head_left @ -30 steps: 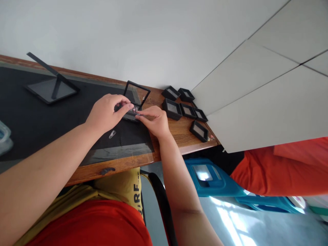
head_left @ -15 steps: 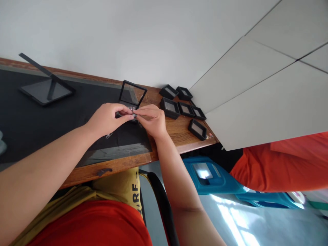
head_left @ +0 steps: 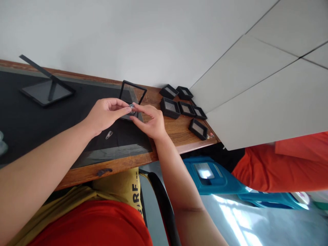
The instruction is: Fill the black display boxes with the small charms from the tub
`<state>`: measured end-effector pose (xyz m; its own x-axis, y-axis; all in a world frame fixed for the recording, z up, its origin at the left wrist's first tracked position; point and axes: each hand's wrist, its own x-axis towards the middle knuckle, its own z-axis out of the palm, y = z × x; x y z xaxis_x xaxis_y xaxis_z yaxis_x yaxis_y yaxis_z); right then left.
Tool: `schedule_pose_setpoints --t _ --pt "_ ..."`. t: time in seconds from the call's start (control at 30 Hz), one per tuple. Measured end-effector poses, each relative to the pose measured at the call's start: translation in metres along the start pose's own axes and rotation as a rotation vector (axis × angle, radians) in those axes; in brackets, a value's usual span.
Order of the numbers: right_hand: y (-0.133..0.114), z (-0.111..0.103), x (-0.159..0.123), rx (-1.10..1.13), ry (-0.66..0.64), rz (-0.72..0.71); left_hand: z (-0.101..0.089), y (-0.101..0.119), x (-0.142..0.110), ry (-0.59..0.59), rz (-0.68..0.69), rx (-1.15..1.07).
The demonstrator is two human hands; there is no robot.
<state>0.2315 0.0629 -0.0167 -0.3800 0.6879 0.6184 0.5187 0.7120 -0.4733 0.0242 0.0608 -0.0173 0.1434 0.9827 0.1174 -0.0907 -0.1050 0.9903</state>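
My left hand [head_left: 104, 114] pinches a small, shiny, clear piece [head_left: 132, 106] between thumb and fingertips; its exact kind is too small to tell. My right hand [head_left: 152, 121] is beside it, thumb and forefinger spread apart, with the forefinger's tip at the piece. Both hands are over a small black case [head_left: 125, 117], its framed see-through lid [head_left: 145, 94] raised behind them. The fingers hide most of the inside of that case. A loose, clear, oval piece [head_left: 109, 135] lies on the black mat [head_left: 84, 99] in front of my left hand.
Several black window-lid boxes [head_left: 170, 106] stand at the table's right end by a white panel [head_left: 243, 85]. A larger open black case [head_left: 46, 94] stands on the left. A blue plastic stool [head_left: 210, 177] and another person's orange clothing [head_left: 282, 167] are on the right.
My left hand has lifted slightly with the small clear piece. My right thumb and forefinger have parted from their pinch. The loose oval piece on the mat now shows fully.
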Motion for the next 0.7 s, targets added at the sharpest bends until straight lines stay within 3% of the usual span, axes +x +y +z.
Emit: schedule_pose_setpoints --t 0.17,0.4,0.6,0.7 --pt "-0.0006 0.0009 0.0008 -0.059 0.021 0.016 0.0008 0.0024 -0.0019 -0.025 -0.051 0.015" --pt "-0.0028 0.0012 0.0018 -0.122 -0.043 -0.005 -0.0018 0.0002 -0.0015 -0.023 -0.099 0.105" --pt "-0.0074 0.0011 0.0017 -0.207 -0.076 0.047 0.0005 0.0019 -0.0033 -0.061 -0.072 0.075" --pt "-0.0046 0.0015 0.0013 -0.175 -0.036 0.090 0.0025 0.0045 -0.0015 0.031 -0.061 0.016"
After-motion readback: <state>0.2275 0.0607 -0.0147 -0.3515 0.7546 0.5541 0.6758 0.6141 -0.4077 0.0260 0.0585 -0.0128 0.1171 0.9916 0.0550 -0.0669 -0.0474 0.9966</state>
